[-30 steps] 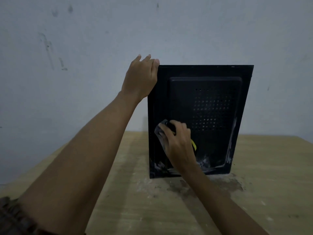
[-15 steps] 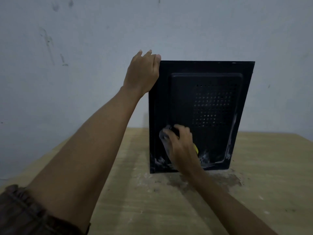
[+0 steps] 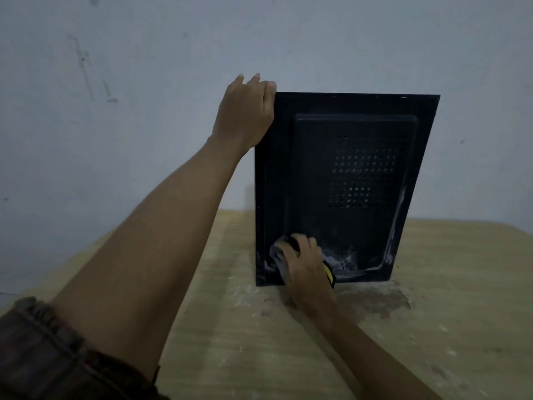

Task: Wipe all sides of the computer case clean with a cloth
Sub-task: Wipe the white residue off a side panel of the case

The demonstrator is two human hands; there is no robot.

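Left hand point(image 3: 245, 111) clamps computer case point(image 3: 346, 186) top corner, right hand point(image 3: 302, 261) presses cloth point(image 3: 278, 255) low on side panel; next: wipe residue rightward.

I see the black computer case point(image 3: 340, 186) standing upright on the bench, its side panel with a raised centre and a grid of vent holes facing me. White smears streak its lower edge, where a pale cloth point(image 3: 278, 256) presses against the lower left corner.
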